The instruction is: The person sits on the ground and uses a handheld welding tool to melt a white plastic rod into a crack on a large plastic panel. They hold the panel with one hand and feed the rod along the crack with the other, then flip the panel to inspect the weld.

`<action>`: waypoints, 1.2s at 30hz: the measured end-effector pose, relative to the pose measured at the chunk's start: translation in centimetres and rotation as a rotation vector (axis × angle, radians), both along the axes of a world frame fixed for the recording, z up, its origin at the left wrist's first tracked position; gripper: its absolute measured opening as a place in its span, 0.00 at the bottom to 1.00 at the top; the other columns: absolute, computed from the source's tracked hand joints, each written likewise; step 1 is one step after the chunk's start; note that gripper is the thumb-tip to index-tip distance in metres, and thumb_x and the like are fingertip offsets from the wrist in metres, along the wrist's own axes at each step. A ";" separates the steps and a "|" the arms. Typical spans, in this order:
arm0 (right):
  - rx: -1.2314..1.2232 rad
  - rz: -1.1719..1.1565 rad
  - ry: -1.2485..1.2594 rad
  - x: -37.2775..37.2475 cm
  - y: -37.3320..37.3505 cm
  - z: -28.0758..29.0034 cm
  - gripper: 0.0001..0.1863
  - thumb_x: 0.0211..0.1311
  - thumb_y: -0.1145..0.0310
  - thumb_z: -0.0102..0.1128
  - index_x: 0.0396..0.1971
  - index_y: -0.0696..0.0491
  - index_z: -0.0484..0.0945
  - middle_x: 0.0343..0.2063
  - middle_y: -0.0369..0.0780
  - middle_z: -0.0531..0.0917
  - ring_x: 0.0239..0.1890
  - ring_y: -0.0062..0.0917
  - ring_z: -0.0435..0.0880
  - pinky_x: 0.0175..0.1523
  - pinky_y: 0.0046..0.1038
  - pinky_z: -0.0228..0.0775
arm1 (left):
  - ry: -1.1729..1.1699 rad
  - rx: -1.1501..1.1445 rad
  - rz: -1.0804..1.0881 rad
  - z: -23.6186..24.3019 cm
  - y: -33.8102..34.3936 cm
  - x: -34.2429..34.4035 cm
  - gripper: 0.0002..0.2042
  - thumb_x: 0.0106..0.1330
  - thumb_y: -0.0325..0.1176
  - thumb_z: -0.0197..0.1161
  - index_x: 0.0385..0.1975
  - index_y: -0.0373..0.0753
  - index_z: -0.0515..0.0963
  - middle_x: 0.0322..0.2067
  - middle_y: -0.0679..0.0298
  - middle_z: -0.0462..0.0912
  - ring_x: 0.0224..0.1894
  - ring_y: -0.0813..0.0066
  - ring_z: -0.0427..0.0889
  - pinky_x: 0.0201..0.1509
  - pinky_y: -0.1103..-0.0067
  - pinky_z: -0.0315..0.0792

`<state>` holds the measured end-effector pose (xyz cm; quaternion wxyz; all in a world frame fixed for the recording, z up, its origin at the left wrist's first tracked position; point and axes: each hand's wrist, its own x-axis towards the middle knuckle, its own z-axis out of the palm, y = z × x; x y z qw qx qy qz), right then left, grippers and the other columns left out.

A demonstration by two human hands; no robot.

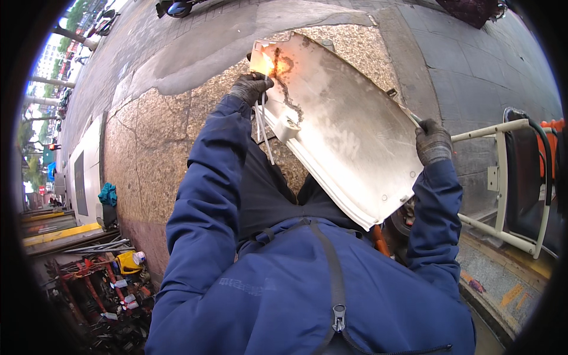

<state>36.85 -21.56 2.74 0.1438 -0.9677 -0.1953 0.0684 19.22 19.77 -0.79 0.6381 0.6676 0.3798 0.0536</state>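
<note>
A large curved white panel (349, 127) lies tilted across my lap, its surface scuffed. A dark, rough, burnt-looking line (285, 94) runs down its left end, and beside the line's top is a bright orange glow (276, 64) like a flame. My gloved left hand (251, 87) is closed at that end, by the glow. Thin white strips (263, 121) hang from its fingers; whether it also grips the panel edge cannot be told. My gloved right hand (434, 142) is closed on the panel's right edge, its fingertips partly hidden.
A metal-framed seat or cart (503, 177) stands close on my right. Red-handled tools and odd parts (97, 284) are piled at the lower left, near a yellow item (127, 262). Speckled stone paving (148, 136) lies ahead, with a parked vehicle (177, 8) at the far edge.
</note>
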 end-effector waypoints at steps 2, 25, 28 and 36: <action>-0.002 0.004 -0.004 -0.1 0.2 0.3 0.14 0.56 0.65 0.56 0.41 0.54 0.79 0.33 0.51 0.81 0.38 0.44 0.81 0.45 0.38 0.72 | -0.046 -0.044 0.007 -0.5 0.2 -0.2 0.09 0.52 0.31 0.68 0.29 0.35 0.79 0.15 0.62 0.76 0.14 0.73 0.74 0.17 0.77 0.66; 0.017 -0.013 -0.020 -0.3 0.4 0.4 0.12 0.55 0.67 0.59 0.38 0.54 0.80 0.31 0.50 0.81 0.36 0.43 0.81 0.43 0.37 0.72 | -0.049 -0.066 0.005 -0.9 0.5 -2.0 0.05 0.53 0.27 0.67 0.29 0.35 0.79 0.15 0.63 0.76 0.11 0.73 0.74 0.14 0.77 0.70; 0.006 -0.012 -0.028 -0.3 0.4 0.3 0.12 0.55 0.66 0.59 0.38 0.54 0.79 0.31 0.50 0.81 0.36 0.42 0.81 0.43 0.38 0.72 | -0.070 -0.074 0.046 -1.1 0.4 -2.1 0.05 0.53 0.26 0.66 0.28 0.35 0.79 0.16 0.63 0.76 0.12 0.73 0.74 0.15 0.77 0.71; -0.014 -0.025 0.010 -0.5 0.5 1.0 0.12 0.56 0.66 0.59 0.39 0.54 0.79 0.31 0.50 0.82 0.36 0.42 0.81 0.44 0.38 0.72 | -0.102 -0.098 0.072 -1.5 0.5 -2.5 0.06 0.51 0.24 0.67 0.28 0.33 0.79 0.17 0.63 0.77 0.13 0.73 0.74 0.15 0.76 0.72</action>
